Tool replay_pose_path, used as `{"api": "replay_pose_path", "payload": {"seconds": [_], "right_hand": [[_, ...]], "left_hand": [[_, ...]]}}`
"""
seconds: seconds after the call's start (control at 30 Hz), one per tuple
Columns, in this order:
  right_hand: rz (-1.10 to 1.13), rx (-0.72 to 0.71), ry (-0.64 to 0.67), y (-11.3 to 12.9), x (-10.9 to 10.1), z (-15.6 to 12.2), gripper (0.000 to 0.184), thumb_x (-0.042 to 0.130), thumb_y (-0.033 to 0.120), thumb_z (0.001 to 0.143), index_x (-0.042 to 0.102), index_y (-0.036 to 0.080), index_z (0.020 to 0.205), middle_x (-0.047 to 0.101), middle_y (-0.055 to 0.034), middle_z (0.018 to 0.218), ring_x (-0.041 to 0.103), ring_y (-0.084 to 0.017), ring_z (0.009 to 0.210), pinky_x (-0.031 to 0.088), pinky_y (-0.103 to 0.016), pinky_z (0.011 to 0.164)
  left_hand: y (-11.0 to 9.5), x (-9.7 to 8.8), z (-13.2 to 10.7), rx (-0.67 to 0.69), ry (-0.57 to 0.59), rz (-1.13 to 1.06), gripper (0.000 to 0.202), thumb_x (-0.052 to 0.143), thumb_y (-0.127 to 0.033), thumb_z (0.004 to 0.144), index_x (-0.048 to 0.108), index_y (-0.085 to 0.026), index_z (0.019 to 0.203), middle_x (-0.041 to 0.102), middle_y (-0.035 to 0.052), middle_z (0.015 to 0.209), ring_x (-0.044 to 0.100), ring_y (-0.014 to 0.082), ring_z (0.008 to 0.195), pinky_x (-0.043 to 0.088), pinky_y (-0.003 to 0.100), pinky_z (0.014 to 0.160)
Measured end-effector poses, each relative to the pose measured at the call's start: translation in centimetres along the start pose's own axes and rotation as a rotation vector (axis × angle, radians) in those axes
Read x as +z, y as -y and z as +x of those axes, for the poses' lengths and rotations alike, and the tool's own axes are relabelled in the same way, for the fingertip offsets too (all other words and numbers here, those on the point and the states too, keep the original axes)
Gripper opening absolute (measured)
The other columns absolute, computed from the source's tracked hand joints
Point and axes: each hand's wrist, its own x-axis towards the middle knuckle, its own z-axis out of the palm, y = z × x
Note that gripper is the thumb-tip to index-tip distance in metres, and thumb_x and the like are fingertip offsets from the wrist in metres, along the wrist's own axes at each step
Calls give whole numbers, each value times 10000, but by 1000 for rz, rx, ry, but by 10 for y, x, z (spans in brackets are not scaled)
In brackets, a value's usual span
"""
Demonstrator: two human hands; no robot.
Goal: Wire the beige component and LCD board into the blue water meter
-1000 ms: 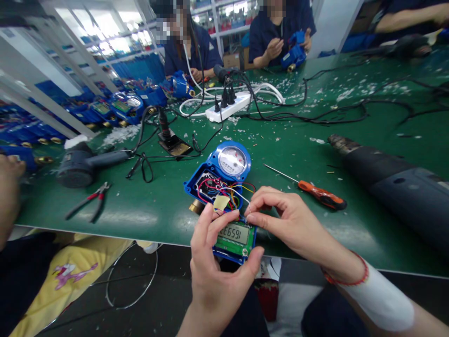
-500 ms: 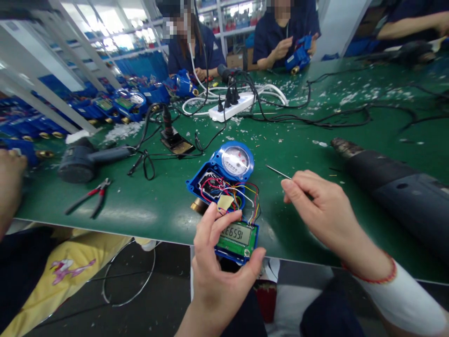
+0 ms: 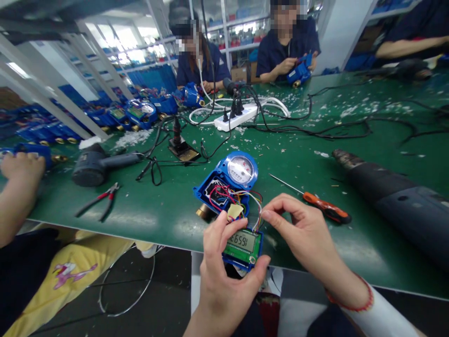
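My left hand (image 3: 224,281) grips the blue-cased LCD display board (image 3: 242,242) by its edges, between thumb and fingers, at the table's front edge. Thin coloured wires (image 3: 257,201) run from that board into the open body of a blue water meter (image 3: 215,187), whose round dial (image 3: 241,169) faces up. A yellowish piece of tape (image 3: 235,211) sits among the wires. At the right side of the wire bundle, my right hand (image 3: 301,227) has thumb and forefinger pinched on the wires. Just beyond it, an orange-and-black screwdriver (image 3: 324,207) lies on the table.
Red-handled cutters (image 3: 101,201), a grey heat gun (image 3: 93,166) and a soldering iron stand (image 3: 184,150) lie left. A larger dark heat gun (image 3: 393,196) is at right. A white power strip (image 3: 235,118) with cables lies behind. A co-worker's hand (image 3: 23,166) is far left; others sit opposite.
My right hand has let go of the screwdriver, which now lies on the table, and has moved left to the wires. My left hand keeps hold of the display board.
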Motion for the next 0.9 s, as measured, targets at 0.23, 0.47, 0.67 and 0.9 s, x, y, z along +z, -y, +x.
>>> {"api": "replay_pose_path", "payload": {"seconds": [0.23, 0.47, 0.67, 0.9], "right_hand": [[-16, -76, -171, -3, -2, -11, 191, 561, 253, 914, 602, 177, 744, 575, -9, 744, 529, -131, 718, 402, -241, 661], [-7, -210, -57, 20, -2, -21, 89, 573, 200, 911, 645, 238, 877, 598, 2, 865, 562, -116, 840, 436, -205, 723], [40, -176, 1, 26, 1, -23, 45, 653, 260, 855, 638, 223, 836, 607, -5, 829, 577, -140, 820, 457, -230, 715], [71, -147, 29, 26, 5, -23, 139, 605, 218, 876, 611, 198, 738, 592, -4, 750, 565, -125, 731, 438, -226, 662]], "left_hand": [[2, 0, -9, 6, 25, 10, 755, 718, -149, 782, 327, -162, 1427, 643, 119, 1171, 530, 253, 1235, 468, 418, 1025], [4, -3, -17, 28, 13, 54, 664, 629, -186, 831, 339, -203, 1428, 570, 157, 1282, 551, 310, 1197, 445, 503, 982], [-2, -3, -15, 119, -28, 170, 632, 629, -156, 808, 385, -184, 1391, 612, 150, 1238, 511, 316, 1218, 450, 466, 942], [3, -4, -17, 180, 30, 198, 675, 650, -135, 774, 380, -161, 1392, 634, 144, 1208, 496, 309, 1222, 465, 457, 936]]}}
